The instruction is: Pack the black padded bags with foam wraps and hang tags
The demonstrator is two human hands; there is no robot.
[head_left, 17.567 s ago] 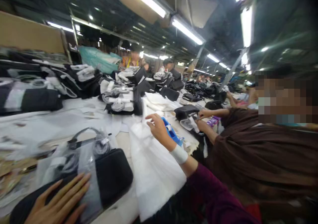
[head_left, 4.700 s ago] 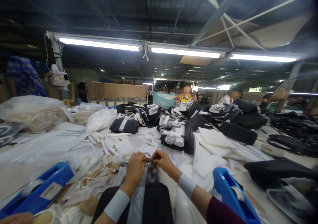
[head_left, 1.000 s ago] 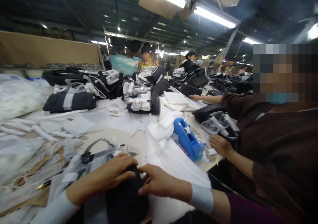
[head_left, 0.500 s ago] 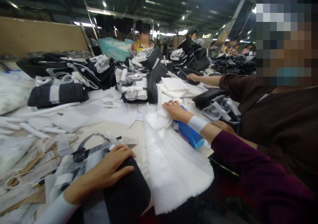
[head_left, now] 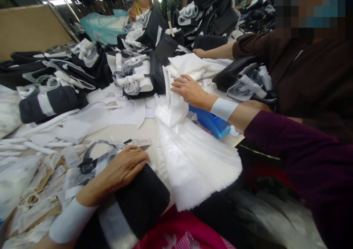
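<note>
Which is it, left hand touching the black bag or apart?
Touching: the head view shows the left hand resting flat, its fingers and palm lying on the top edge of the black bag.

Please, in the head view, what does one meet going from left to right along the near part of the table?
Paper tags and plastic scraps → the person's left hand → black bag → white foam sheet → blue tape dispenser → co-worker's brown sleeve

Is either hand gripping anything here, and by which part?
Nothing is gripped: the left hand lies flat on the black handbag, and the right hand rests on the white sheet.
</note>
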